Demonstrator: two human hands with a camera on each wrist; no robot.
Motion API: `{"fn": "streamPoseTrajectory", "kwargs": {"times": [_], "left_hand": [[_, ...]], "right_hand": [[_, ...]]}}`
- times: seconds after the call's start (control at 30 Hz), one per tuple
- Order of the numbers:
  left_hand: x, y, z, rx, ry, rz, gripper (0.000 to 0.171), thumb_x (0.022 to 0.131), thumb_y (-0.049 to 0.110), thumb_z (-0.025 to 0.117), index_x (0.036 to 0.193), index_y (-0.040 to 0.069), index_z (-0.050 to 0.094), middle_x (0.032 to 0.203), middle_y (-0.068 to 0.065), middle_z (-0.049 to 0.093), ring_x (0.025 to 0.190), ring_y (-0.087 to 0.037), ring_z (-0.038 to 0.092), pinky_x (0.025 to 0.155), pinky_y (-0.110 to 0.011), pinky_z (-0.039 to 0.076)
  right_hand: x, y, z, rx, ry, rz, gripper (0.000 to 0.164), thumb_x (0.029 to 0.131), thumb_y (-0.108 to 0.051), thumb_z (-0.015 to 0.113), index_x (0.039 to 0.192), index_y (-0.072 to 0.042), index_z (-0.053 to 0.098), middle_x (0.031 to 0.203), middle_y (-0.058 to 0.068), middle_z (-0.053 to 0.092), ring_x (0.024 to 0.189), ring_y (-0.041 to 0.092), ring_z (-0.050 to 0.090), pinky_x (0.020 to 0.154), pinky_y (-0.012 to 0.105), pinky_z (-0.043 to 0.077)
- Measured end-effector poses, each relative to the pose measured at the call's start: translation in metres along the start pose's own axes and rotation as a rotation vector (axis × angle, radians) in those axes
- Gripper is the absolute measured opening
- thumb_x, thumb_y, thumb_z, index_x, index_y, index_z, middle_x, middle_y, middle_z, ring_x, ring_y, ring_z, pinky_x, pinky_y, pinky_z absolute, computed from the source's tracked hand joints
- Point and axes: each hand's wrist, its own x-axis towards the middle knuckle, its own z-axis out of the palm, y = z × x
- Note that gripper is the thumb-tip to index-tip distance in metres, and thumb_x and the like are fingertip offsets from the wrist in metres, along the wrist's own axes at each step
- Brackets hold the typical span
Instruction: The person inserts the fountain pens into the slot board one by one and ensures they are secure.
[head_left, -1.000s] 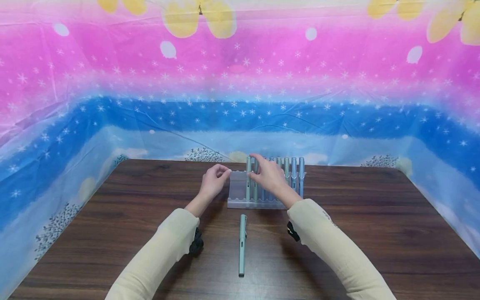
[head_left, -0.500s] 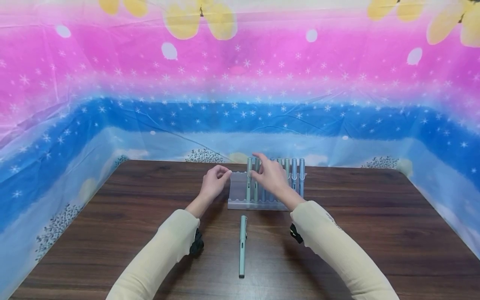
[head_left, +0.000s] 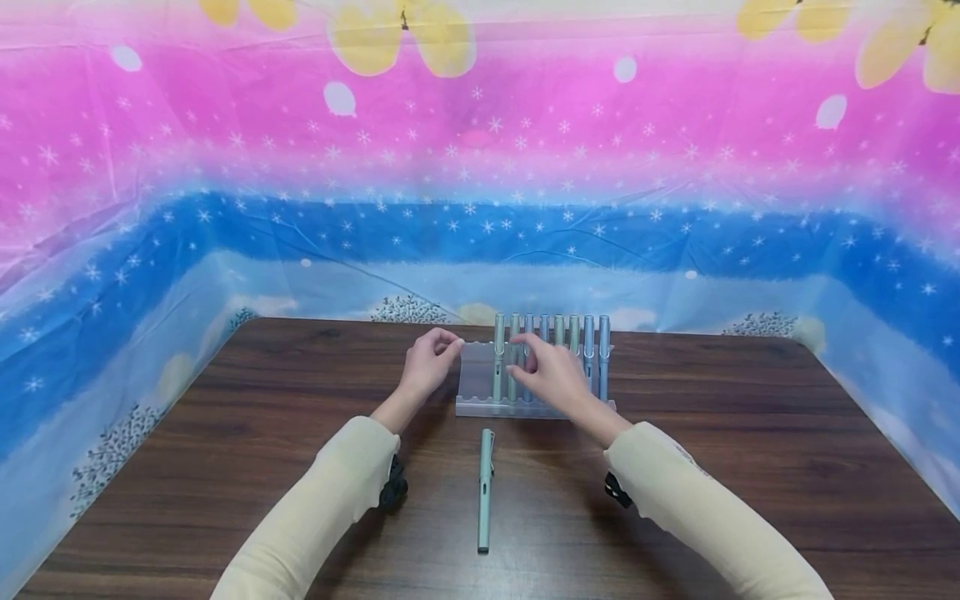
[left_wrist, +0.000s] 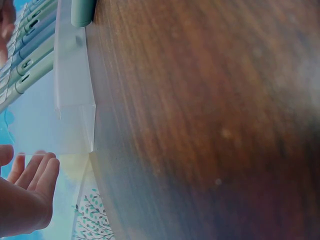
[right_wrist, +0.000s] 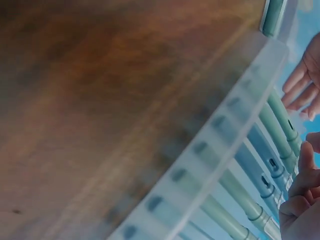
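Note:
A clear plastic pen rack [head_left: 476, 377] stands toward the back of the table. Several green and blue pens [head_left: 498, 333] stand side by side in it, filling the middle and right; its left slots hold none. My left hand [head_left: 429, 367] pinches the rack's upper left corner between thumb and fingers. In front of the pens is my right hand [head_left: 553, 375], its fingers loosely bent, thumb and forefinger apart with nothing between them. It hides the lower parts of some pens. A single green pen [head_left: 483, 500] lies on the table before the rack, its clip to the right.
The dark wood-grain table [head_left: 337, 533] spreads around the rack. A pink and blue patterned cloth [head_left: 480, 225] hangs behind and along both sides. Each wrist carries a small black camera beneath the sleeve.
My right hand has drawn away from the pen tops, moving down and right, so more pen caps show. The left hand stays at the rack's corner, and the loose pen has not moved.

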Motion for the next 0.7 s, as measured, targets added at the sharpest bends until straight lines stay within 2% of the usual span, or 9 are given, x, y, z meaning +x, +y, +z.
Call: {"fn": "streamPoseTrajectory", "kwargs": {"times": [0.13,0.33,0.7], "left_hand": [[0.001,0.000,0.000,0.002,0.001,-0.004,0.018,0.088,0.020,0.055,0.093,0.003,0.059,0.088,-0.012,0.063,0.086,-0.024,0.058,0.075,-0.037,0.045],[0.000,0.000,0.000,0.005,-0.002,0.000,0.018,0.088,0.020,0.055,0.093,0.003,0.059,0.092,-0.012,0.063,0.092,-0.025,0.057,0.077,-0.037,0.045],[0.000,-0.001,0.000,0.005,-0.003,0.008,0.017,0.088,0.019,0.055,0.093,0.003,0.059,0.094,-0.013,0.063,0.090,-0.025,0.057,0.076,-0.037,0.044]], "right_hand": [[-0.009,0.003,0.002,0.011,-0.039,0.009,0.034,0.081,-0.021,0.064,0.113,-0.013,0.055,0.056,-0.008,0.049,0.042,0.010,0.042,0.037,0.025,0.033],[-0.022,0.004,0.006,0.019,-0.023,-0.040,0.032,0.080,-0.020,0.064,0.110,-0.013,0.057,0.059,-0.013,0.050,0.043,0.006,0.043,0.036,0.024,0.033],[-0.037,0.001,0.008,0.024,-0.083,-0.047,0.025,0.078,-0.018,0.066,0.102,-0.014,0.061,0.059,-0.015,0.051,0.044,0.004,0.043,0.037,0.023,0.032]]}}
